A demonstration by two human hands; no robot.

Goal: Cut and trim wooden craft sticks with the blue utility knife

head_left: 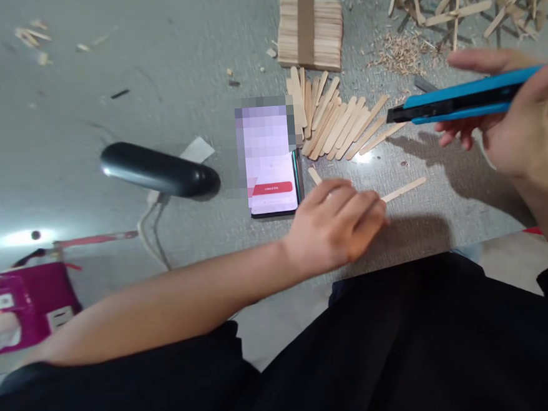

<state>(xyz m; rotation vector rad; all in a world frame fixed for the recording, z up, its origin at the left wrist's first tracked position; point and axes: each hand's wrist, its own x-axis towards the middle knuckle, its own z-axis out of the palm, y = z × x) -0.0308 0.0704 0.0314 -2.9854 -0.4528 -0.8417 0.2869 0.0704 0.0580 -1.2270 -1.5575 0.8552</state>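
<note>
Left hand [338,223] near table edge [483,238]; right hand [508,138] holds cutter [464,99] aloft.

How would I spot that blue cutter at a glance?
Over the right side of the gray table, find the person's right hand. The utility knife is in it, tip toward the loose craft sticks; its bright blue handle sets it apart from that pale wood.

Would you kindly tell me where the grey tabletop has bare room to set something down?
Mostly bare patches: left of the oblong black device, and between the small pale wood scraps and the brown-banded wooden stick bundle. Crowded: right of the lit rectangular phone, with loose flat wooden sticks, left hand and right hand.
</note>
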